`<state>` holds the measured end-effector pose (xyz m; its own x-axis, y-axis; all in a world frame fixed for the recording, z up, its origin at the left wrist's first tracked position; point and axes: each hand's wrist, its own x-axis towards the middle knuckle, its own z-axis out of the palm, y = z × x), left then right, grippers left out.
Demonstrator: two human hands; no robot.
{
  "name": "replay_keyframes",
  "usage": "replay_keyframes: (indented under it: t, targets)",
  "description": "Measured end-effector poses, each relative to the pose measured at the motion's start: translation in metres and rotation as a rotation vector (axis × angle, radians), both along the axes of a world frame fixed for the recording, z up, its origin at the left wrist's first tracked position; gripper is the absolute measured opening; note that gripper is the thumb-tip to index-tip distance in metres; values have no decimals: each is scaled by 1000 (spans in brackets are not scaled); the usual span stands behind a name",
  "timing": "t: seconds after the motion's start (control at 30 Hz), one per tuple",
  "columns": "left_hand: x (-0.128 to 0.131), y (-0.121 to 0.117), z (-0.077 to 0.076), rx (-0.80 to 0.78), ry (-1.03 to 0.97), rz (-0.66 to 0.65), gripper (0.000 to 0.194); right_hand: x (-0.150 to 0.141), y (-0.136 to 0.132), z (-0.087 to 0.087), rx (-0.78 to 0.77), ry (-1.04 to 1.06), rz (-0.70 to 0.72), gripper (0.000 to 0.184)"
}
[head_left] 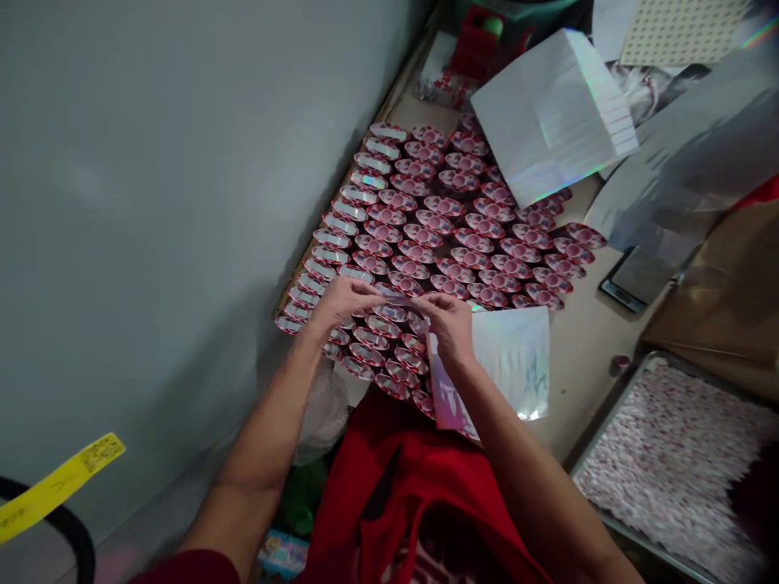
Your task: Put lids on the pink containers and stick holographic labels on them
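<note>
My left hand [342,303] and my right hand [448,321] are close together over the rows. Between their pinched fingertips stretches a thin shiny strip [397,299], one end in each hand. Below them stand several rows of small oval-topped red and pink packages [419,235]. Those along the left edge carry silvery strips [349,209] on top, while many others show a round pink centre. Under my right wrist lies a shiny holographic sheet [511,357], partly hidden by my forearm.
Another large silvery sheet [548,122] lies over the far packages. A phone-like dark-edged device [626,280] rests on the table [575,389] at right. A metal tray [587,442] holds many small white and red pieces. A grey wall [152,203] borders the left side.
</note>
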<state>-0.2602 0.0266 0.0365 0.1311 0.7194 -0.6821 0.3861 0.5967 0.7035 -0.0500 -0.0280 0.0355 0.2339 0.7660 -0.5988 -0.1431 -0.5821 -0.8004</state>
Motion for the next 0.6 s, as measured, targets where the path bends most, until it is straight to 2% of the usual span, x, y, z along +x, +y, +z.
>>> replay_keyframes:
  t: [0.13,0.3,0.4,0.6]
  targets:
    - [-19,15,-3,-30,-99,7,27,-19,16,0,17,51,-5,32]
    - [-25,6,-24,-165,-241,217,41,-27,21,-1,-12,46,-7,34]
    - [-23,2,-30,-204,-271,310,46,-28,20,-2,-25,26,-12,34]
    - [-26,10,-31,-214,-250,318,41,-35,19,-12,-52,31,-45,35]
